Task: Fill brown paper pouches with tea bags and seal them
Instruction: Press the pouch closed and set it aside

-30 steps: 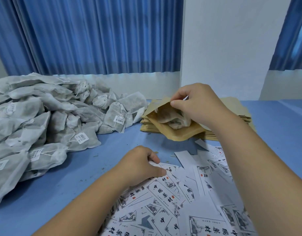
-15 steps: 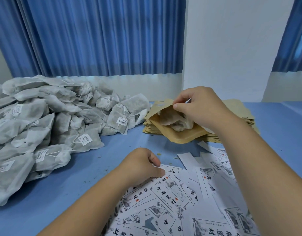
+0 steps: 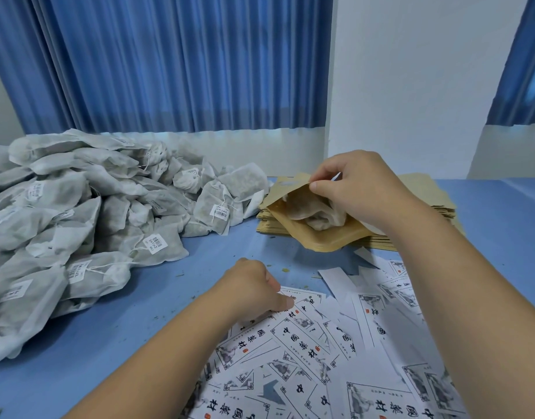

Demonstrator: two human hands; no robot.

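Pouch [image 3: 326, 238] brown, gaping, tea bag [image 3: 313, 210] inside; right grip [image 3: 361, 189] pinches rim, left grip [image 3: 254, 285] pinches label [image 3: 305, 298].

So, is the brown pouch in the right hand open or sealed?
Open. The right hand pinches the top edge of the pouch and lifts it. The mouth gapes, and a tea bag shows inside.

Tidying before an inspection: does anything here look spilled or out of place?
Small greenish crumbs lie scattered on the blue table between the tea bag pile and the printed labels, likely spilled tea. The labels lie strewn, overlapping at all angles, unlike the neat stack of brown pouches.
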